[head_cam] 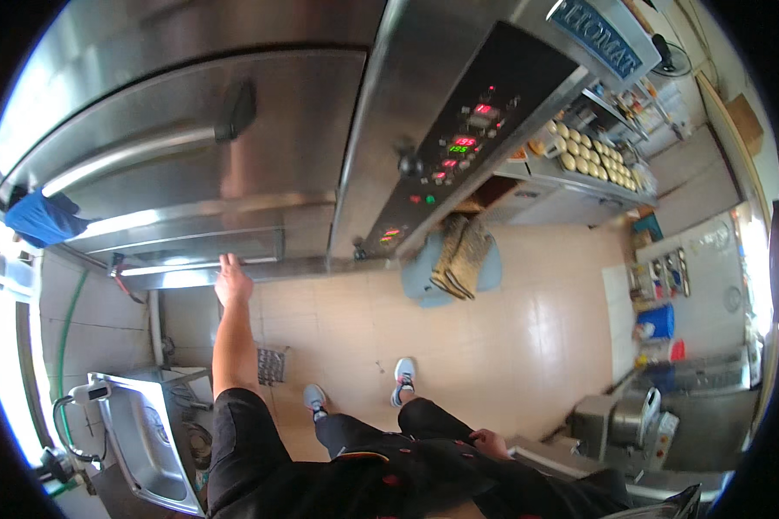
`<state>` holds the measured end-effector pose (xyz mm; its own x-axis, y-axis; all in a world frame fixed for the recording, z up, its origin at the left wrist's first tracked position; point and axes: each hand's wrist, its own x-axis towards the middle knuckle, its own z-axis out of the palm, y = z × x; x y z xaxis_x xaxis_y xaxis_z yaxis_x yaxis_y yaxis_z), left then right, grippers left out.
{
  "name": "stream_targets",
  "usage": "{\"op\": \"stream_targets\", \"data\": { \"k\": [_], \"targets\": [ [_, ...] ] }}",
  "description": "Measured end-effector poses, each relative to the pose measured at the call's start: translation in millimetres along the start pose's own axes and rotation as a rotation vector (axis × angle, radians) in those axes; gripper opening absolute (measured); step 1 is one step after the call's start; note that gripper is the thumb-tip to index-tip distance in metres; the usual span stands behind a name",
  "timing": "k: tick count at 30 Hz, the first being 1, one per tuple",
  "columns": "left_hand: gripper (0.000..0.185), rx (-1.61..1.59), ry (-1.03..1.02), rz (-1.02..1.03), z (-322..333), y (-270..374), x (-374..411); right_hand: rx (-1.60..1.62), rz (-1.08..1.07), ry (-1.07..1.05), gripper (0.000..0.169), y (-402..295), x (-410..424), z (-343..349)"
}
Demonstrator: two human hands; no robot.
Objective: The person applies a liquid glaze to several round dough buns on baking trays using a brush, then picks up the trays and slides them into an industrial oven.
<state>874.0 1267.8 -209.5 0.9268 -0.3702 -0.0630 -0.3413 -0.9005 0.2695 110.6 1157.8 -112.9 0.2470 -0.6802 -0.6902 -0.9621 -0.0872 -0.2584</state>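
My left hand (234, 282) reaches forward to the lower edge of a stainless steel deck oven (299, 117), its fingers at a long metal handle bar (195, 266); whether they grip it is unclear. Above it, the upper oven door has a thick bar handle (130, 156) with a blue cloth (46, 217) hanging at its far left end. A black control panel (454, 149) with lit red and green digits runs along the oven's right side. My right hand (491, 444) is low by my right hip, its fingers curled; nothing can be made out in it.
Brown oven mitts (461, 256) lie on a blue-grey stool (420, 272) beside the oven. A tray of pale dough pieces (590, 156) rests on a counter at the upper right. A steel sink (146, 441) stands at the lower left, a dough mixer (623, 428) at the lower right.
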Motion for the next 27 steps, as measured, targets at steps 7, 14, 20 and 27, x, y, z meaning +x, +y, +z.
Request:
{"op": "stream_targets", "data": {
  "k": [7,14,20,27],
  "targets": [
    [0.077,0.057,-0.094,-0.014,44.9,-55.0,-94.6,-0.015,0.097,0.027,0.030,1.7,-34.4,31.3],
    [0.059,0.393,-1.104,0.113,122.2,-55.2,-265.1,0.062,0.128,0.128,0.030,186.1,-51.2,49.3],
    [0.044,0.072,-1.146,0.099,178.4,28.8,-452.7,0.239,0.262,0.049,0.032,334.1,-35.7,31.1],
    [0.029,0.265,-0.667,0.554,200.1,127.2,-436.4,0.580,0.073,0.030,0.035,406.5,43.5,2.9]
  ]
}}
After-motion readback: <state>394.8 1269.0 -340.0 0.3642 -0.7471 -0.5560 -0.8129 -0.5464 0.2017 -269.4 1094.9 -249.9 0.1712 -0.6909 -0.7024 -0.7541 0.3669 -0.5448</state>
